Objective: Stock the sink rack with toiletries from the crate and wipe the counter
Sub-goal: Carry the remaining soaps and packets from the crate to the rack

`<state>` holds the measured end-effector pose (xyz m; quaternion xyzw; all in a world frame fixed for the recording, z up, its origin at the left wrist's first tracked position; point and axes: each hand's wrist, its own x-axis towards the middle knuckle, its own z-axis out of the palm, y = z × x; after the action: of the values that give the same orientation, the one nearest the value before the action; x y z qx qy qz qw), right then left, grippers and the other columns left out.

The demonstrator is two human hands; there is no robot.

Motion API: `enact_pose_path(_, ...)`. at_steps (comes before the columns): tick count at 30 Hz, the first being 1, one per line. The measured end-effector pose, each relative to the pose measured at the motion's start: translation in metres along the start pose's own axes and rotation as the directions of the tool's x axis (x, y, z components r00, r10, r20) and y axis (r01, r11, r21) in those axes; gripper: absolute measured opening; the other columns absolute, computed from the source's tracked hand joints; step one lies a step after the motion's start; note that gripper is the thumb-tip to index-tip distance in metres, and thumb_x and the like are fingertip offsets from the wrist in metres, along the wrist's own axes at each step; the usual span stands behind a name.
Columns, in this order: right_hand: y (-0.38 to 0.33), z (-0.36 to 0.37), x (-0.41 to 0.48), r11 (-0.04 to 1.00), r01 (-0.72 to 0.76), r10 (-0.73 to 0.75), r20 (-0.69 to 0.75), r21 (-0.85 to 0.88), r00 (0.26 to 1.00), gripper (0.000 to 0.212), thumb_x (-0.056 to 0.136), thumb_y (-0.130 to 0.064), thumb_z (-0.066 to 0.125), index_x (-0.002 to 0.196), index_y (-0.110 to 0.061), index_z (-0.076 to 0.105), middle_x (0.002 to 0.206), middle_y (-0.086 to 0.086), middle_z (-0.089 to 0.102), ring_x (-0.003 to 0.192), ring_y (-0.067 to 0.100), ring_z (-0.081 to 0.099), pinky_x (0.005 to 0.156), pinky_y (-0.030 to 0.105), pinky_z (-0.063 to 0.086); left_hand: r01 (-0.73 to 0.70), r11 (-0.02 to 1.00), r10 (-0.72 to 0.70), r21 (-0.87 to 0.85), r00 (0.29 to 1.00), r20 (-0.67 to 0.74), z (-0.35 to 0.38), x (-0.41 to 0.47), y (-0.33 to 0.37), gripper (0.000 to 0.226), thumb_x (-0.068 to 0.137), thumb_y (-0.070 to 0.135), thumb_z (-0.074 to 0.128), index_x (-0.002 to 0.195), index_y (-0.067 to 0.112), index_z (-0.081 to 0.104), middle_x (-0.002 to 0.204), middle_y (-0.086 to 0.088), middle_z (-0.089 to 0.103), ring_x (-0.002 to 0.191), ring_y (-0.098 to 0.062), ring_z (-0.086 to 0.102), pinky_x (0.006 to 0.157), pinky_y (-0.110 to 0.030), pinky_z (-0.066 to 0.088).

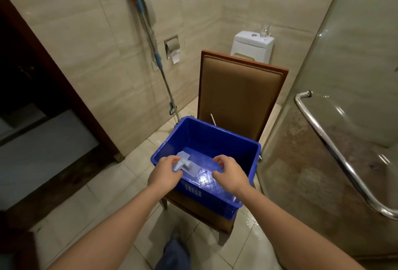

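Beige-tiled bathroom, a blue plastic crate (pixel 217 140) on a brown padded chair (pixel 241 88). The left hand (pixel 164 171) pinches flat pale sachets (pixel 183 158) inside the crate; just beside that grip, the right hand (pixel 230 172) hovers loosely curled, empty. Best gather loose sachets together before lifting

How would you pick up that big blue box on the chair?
Take the blue crate under its jutting rim, one hand at each short end, from left and right. The rim makes a ledge, no handles show, and the chair back blocks the far side. The left hand holds pale packets, so free it first.
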<state>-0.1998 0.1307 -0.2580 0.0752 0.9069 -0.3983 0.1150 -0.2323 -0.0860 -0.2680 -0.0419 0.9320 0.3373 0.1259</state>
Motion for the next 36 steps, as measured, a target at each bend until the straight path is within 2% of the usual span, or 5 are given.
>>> enact_pose_path(11,0.014,0.044,0.112,0.981,-0.186,0.182,0.062,0.06,0.981,0.047,0.09,-0.029,0.061,0.135,-0.028,0.047,0.131,-0.003,0.051,0.11,0.016,0.056,0.091,0.038,0.051,0.063,0.993,-0.08,0.099,0.981,0.175,0.012,0.133,-0.03,0.042,0.09,0.023,0.062,0.13,0.028,0.051,0.127,0.005,0.051,0.094,-0.009,0.054,0.071,-0.024,0.046)
enact_pose_path(17,0.013,0.082,0.175,0.929,-0.358,0.351,0.084,0.094,0.933,0.05,0.089,-0.029,0.064,0.136,-0.026,0.047,0.132,-0.002,0.052,0.115,0.016,0.055,0.096,0.036,0.049,0.112,0.981,-0.163,0.158,0.921,0.355,0.027,0.207,-0.056,0.042,0.086,0.02,0.063,0.127,0.025,0.052,0.113,0.005,0.053,0.087,-0.015,0.061,0.069,-0.032,0.055)
enact_pose_path(27,0.044,0.137,0.23,0.829,-0.55,0.533,0.148,0.107,0.833,0.05,0.09,-0.028,0.063,0.137,-0.025,0.046,0.134,-0.001,0.05,0.114,0.015,0.054,0.092,0.033,0.05,0.192,0.947,-0.312,0.258,0.742,0.593,0.077,0.278,-0.094,0.068,0.083,0.023,0.067,0.143,0.017,0.035,0.14,-0.009,0.038,0.113,-0.03,0.054,0.092,-0.043,0.051)
enact_pose_path(32,0.069,0.166,0.249,0.806,-0.581,0.557,0.184,0.116,0.81,0.054,0.088,-0.025,0.065,0.138,-0.024,0.045,0.135,0.0,0.05,0.118,0.016,0.053,0.094,0.035,0.05,0.228,0.929,-0.362,0.291,0.72,0.592,0.105,0.287,-0.119,0.074,0.081,0.022,0.067,0.145,0.019,0.03,0.143,-0.008,0.032,0.114,-0.031,0.053,0.091,-0.045,0.052)
enact_pose_path(36,0.084,0.189,0.267,0.829,-0.554,0.531,0.21,0.071,0.821,0.054,0.086,-0.026,0.067,0.136,-0.023,0.047,0.132,0.0,0.052,0.118,0.019,0.054,0.095,0.038,0.05,0.251,0.909,-0.404,0.334,0.726,0.557,0.126,0.286,-0.139,0.085,0.083,0.023,0.069,0.151,0.017,0.018,0.154,-0.006,0.018,0.133,-0.032,0.039,0.102,-0.045,0.044)
